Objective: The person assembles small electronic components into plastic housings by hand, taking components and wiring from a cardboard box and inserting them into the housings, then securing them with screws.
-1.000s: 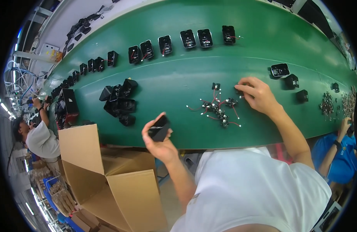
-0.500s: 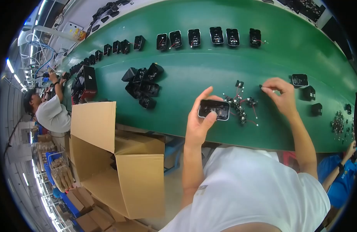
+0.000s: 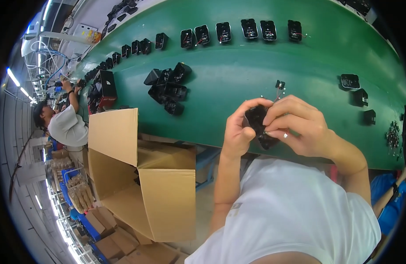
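My left hand (image 3: 236, 134) is wrapped round a black plastic housing (image 3: 255, 117) with an open face, tilted in front of my chest. Fingers of my right hand (image 3: 304, 125) pinch together at the housing's right side, on a small part with a white wire connector (image 3: 285, 136); the fingers hide most of that part. Just beyond my hands lies a small black module (image 3: 280, 84) with thin wires. The hands cover most of the wired modules around it.
Black housings (image 3: 223, 33) stand in a long row along the far side of the green table (image 3: 220, 81). A heap of housings (image 3: 167, 90) lies to the left, above an open cardboard box (image 3: 167, 202). More housings (image 3: 350, 81) and small parts (image 3: 392, 136) lie right. Co-workers sit at both ends.
My right hand has come left from the table to the housing, bringing a small part. The left hand has tilted the housing, and both hands now meet at it.
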Available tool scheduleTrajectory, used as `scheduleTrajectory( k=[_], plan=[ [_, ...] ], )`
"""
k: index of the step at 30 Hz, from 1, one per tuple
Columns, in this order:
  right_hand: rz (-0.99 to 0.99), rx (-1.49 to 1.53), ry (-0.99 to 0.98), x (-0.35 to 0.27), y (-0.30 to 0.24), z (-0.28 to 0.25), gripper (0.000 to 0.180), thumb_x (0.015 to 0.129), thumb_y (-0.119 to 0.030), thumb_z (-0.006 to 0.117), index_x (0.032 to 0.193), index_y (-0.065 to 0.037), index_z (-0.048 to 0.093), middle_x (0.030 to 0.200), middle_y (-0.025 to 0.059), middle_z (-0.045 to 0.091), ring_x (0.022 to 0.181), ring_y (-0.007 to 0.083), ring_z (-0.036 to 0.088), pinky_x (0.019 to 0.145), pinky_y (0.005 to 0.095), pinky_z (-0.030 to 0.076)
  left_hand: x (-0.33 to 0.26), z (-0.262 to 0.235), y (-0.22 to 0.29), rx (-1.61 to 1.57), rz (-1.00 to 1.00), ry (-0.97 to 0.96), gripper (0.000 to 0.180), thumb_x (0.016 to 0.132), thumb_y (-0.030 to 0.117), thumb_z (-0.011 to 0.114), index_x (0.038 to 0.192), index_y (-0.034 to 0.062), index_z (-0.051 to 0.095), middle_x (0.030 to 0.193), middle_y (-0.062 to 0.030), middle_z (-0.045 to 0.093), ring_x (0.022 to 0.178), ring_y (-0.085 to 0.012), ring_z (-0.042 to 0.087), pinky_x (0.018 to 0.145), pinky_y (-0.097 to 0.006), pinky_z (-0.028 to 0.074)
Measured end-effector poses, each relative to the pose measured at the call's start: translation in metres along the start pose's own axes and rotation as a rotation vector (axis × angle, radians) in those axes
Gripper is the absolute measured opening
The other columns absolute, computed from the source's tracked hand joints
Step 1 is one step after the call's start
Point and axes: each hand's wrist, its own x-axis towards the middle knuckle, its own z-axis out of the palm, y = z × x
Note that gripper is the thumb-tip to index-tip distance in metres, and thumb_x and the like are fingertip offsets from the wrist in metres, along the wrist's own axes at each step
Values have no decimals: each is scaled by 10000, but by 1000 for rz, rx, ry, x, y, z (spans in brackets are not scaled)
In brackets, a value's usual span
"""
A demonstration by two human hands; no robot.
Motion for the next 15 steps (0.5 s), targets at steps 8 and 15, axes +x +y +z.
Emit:
scheduleTrajectory(
  k=[8, 15],
  plan=[
    [-40, -20, -65, 3, -3, -4, 206, 708, 60, 776, 866, -23, 671, 985, 73, 652, 846, 260, 643, 760, 383, 545, 5, -2, 1, -94, -162, -82, 876, 777, 690, 728, 1231, -47, 591, 1129, -79, 652, 1059, -157, 620, 941, -304, 491],
    [217, 148, 25, -11, 1, 8, 121, 770, 23, 742, 855, -30, 674, 1067, 83, 621, 897, 234, 603, 765, 349, 506, 9, 7, -9, -164, -141, -42, 857, 801, 676, 710, 1237, -49, 572, 1109, -99, 647, 987, -167, 651, 874, -294, 528]
  ],
)
